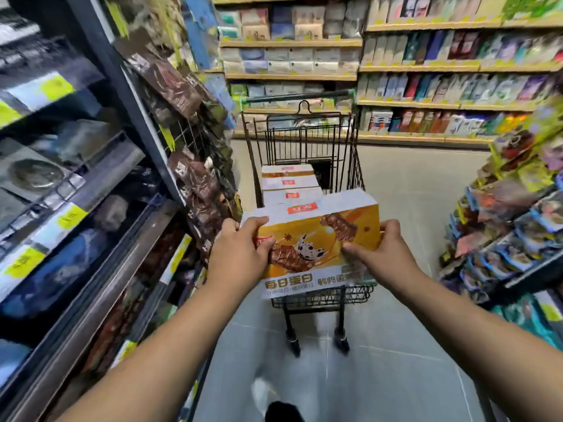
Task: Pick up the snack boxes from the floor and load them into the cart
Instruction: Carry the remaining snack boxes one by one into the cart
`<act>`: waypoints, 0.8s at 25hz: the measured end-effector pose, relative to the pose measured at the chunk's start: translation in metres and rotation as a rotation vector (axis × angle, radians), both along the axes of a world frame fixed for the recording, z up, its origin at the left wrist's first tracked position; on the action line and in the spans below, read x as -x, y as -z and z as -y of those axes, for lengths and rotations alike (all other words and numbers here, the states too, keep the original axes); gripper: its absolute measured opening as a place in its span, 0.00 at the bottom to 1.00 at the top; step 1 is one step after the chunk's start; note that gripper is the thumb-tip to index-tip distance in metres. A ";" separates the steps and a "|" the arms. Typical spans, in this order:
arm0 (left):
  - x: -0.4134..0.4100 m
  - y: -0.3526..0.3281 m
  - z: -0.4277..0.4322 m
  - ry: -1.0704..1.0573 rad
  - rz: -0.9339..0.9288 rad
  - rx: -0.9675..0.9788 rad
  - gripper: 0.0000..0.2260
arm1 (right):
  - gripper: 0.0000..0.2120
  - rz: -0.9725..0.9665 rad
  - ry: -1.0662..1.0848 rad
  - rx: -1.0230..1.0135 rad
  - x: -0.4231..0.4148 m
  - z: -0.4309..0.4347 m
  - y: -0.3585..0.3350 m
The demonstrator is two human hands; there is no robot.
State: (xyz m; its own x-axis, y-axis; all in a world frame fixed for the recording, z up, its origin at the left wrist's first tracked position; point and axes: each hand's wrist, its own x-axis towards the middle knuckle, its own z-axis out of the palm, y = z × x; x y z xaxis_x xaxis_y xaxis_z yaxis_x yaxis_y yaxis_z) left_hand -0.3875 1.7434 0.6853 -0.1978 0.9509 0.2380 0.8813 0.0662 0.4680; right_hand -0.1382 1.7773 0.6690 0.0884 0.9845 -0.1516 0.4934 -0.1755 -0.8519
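Your left hand (240, 254) and right hand (377, 254) each grip an end of the snack box (316, 239), held at 12 o'clock over the near rim of the cart (329, 295). Lower it unevenly and it may catch that rim or tip onto the loaded boxes (291, 182).

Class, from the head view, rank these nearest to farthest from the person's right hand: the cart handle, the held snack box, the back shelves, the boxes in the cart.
1. held snack box, gripped by the right hand.
2. boxes in the cart, just beyond.
3. cart handle, at the cart's far end.
4. back shelves, behind the cart.
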 end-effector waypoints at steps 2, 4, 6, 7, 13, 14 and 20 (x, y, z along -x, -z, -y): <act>0.007 0.030 -0.040 0.026 0.001 0.033 0.18 | 0.30 0.012 0.042 0.053 0.009 -0.034 0.031; 0.013 0.055 -0.079 0.052 -0.012 0.052 0.18 | 0.29 -0.022 0.110 0.076 0.018 -0.066 0.059; 0.016 0.076 -0.108 0.053 0.005 0.079 0.18 | 0.27 -0.053 0.159 0.095 0.025 -0.093 0.081; 0.017 0.086 -0.124 0.057 0.009 0.097 0.18 | 0.26 -0.054 0.171 0.107 0.029 -0.109 0.093; 0.022 0.153 -0.187 0.009 -0.018 0.285 0.17 | 0.23 -0.056 0.143 0.256 0.039 -0.180 0.150; 0.022 0.162 -0.193 0.002 -0.031 0.297 0.17 | 0.23 -0.063 0.120 0.287 0.040 -0.188 0.159; 0.017 0.219 -0.218 -0.042 -0.081 0.410 0.15 | 0.26 0.013 -0.046 0.429 0.040 -0.225 0.220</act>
State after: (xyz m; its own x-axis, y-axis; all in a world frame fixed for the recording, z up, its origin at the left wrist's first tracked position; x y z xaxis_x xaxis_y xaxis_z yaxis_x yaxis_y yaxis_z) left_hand -0.4050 1.9617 0.4662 -0.2342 0.9618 -0.1421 0.9068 0.2688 0.3247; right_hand -0.1777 2.0019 0.4492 0.0504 0.8353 -0.5475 0.5194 -0.4901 -0.7000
